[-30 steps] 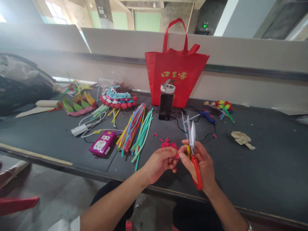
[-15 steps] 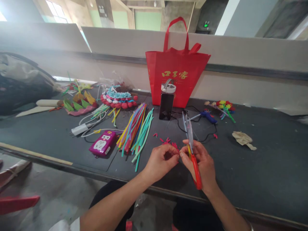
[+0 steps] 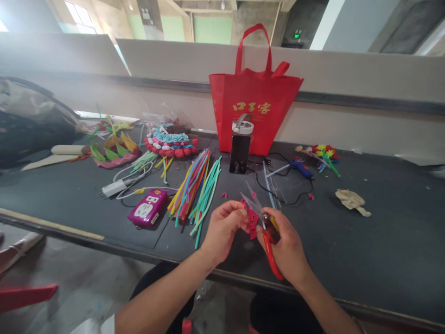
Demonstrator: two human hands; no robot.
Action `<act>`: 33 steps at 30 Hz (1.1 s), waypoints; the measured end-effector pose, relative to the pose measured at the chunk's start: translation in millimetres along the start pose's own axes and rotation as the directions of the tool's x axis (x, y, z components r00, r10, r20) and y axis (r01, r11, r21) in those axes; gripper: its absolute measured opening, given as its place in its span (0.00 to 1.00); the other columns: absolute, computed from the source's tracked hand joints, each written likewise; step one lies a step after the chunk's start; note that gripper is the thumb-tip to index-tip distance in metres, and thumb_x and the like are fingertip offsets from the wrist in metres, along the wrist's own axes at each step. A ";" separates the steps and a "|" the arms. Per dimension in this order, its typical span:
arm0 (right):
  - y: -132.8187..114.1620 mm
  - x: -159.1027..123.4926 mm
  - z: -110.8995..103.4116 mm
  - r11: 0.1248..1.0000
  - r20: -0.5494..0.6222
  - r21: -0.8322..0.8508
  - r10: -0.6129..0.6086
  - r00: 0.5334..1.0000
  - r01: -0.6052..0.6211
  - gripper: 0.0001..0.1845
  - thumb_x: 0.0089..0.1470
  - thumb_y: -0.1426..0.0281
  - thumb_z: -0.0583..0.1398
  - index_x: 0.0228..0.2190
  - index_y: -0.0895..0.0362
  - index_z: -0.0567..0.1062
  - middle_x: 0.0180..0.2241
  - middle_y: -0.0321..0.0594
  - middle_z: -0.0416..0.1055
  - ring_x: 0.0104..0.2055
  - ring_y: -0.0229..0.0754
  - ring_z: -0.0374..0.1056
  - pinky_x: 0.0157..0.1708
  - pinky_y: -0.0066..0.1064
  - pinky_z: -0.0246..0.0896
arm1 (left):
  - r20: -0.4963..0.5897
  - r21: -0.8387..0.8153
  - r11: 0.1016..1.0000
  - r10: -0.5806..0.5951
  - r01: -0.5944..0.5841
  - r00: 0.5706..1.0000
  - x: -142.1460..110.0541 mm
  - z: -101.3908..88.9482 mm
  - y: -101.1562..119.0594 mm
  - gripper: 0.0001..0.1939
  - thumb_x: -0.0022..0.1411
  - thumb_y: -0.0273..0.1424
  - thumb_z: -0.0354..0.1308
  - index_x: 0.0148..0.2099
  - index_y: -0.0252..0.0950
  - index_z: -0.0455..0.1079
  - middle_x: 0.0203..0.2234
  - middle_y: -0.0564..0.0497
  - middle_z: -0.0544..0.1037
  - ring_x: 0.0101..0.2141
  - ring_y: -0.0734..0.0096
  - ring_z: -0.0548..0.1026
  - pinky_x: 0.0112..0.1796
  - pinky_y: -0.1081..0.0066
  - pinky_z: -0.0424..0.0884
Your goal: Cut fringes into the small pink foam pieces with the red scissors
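My right hand (image 3: 283,239) is closed around the scissors (image 3: 272,257), which have red handles; their blades point up and left toward my other hand and look slightly blurred. My left hand (image 3: 225,227) pinches a small red piece (image 3: 244,205) near the blade tips. Most of that piece is hidden by the fingers. Several red cut bits (image 3: 253,227) lie on the dark table between and just beyond my hands. Left of my left hand rests a bundle of colourful fuzzy-looking strips (image 3: 191,190), with turquoise ones (image 3: 208,190) beside it.
A red bag (image 3: 255,99) stands at the back, behind a phone (image 3: 239,154) propped upright. A blue glue gun (image 3: 301,169) with a black cord lies to the right, near crumpled beige material (image 3: 350,199). On the left sit a purple power socket (image 3: 148,208) and craft flowers (image 3: 114,150).
The scissors have swung from upright to leaning left, toward my left hand. My hands have drawn slightly apart, and my left hand has shifted a little up and left.
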State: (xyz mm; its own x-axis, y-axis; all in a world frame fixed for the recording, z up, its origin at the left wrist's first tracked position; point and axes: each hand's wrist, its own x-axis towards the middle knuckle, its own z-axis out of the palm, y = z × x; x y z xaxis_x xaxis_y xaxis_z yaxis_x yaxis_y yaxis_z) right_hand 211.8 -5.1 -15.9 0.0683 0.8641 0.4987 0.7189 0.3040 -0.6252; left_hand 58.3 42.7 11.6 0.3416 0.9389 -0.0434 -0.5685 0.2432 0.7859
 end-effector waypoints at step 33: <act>-5.2 -8.6 -1.0 0.997 0.103 -0.052 0.069 0.992 -0.064 0.23 0.49 0.75 0.57 0.48 0.51 0.69 0.39 0.38 0.74 0.39 0.42 0.71 0.41 0.33 0.67 | 0.004 -0.077 0.997 0.028 -0.027 1.000 -0.9 4.1 -4.3 0.06 0.53 0.27 0.64 0.30 0.32 0.69 0.22 0.54 0.72 0.23 0.79 0.67 0.28 0.76 0.64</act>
State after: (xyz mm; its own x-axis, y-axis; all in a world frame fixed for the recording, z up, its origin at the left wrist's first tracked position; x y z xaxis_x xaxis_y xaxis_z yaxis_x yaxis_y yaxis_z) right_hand 208.1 -14.5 -16.4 0.0457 0.9198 0.3898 0.7479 0.2272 -0.6238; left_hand 63.5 39.8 10.8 0.3287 0.9442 -0.0191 -0.6336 0.2355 0.7370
